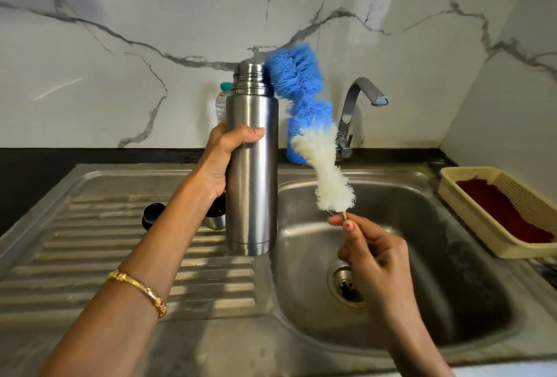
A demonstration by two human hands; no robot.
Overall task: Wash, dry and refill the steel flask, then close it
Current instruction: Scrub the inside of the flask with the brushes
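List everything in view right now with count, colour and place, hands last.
steel flask: 1, silver, open, upright above drainboard
bottle brush: 1, blue and white, beside flask mouth
flask cap: 1, steel, drainboard behind flask
black stopper: 1, drainboard
water bottle: 1, clear, teal cap, behind flask
tap: 1, chrome, behind sink
sink: 1, steel
basket: 1, cream, right counter
left hand: holds flask
right hand: pinches brush handle

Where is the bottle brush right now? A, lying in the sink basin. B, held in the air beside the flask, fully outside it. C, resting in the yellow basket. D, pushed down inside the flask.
B: the right hand pinches the bottle brush by its handle, bristles up beside the steel flask, clear of its mouth.
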